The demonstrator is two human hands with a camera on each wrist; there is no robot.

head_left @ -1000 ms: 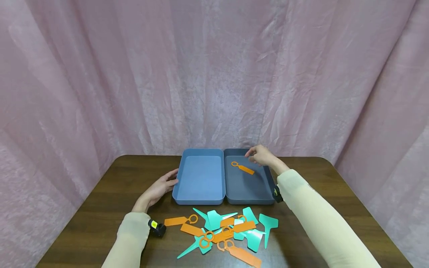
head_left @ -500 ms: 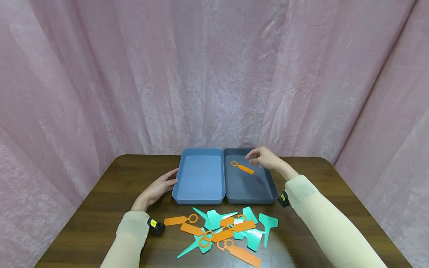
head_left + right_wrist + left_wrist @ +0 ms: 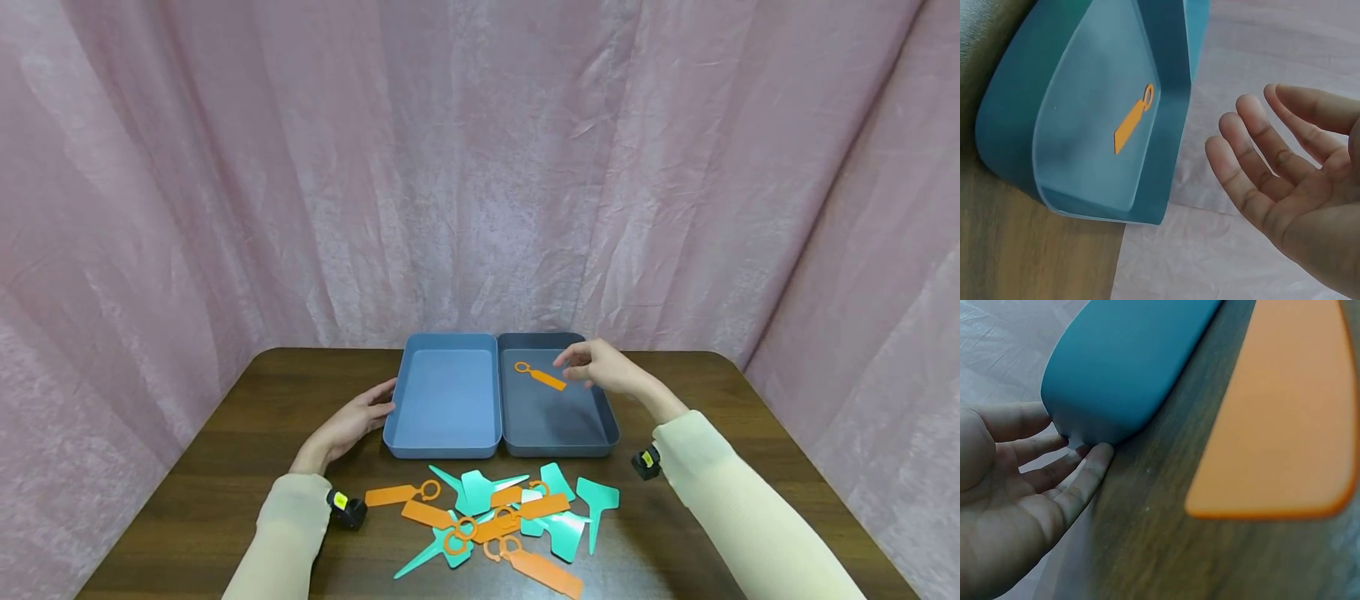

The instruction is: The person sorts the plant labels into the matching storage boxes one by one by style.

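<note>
My left hand (image 3: pixel 351 426) touches the left wall of the light blue tray (image 3: pixel 448 451) with its fingertips. In the left wrist view the fingers (image 3: pixel 1085 478) are extended against the tray's corner. Above the right side of the dark grey-blue tray (image 3: pixel 558 451), my right hand (image 3: pixel 606 367) hovers with loosely bent fingers and holds nothing. An orange ring-ended plant tag (image 3: pixel 547 380) lies flat on that tray's floor, apart from the hand. The right wrist view shows the same tag (image 3: pixel 1129 128) and the relaxed fingers.
In front of the trays, orange ring tags (image 3: pixel 540 570) and green T-shaped plant labels (image 3: pixel 598 498) lie in an overlapping pile on the wooden table (image 3: pixel 225 467). A pink curtain (image 3: pixel 480 167) hangs behind the table. The two trays stand side by side.
My right hand has drawn slightly back to the right and toward me, its forearm swinging outward. The left hand stays at the light blue tray, and the tag in the dark tray has not moved.
</note>
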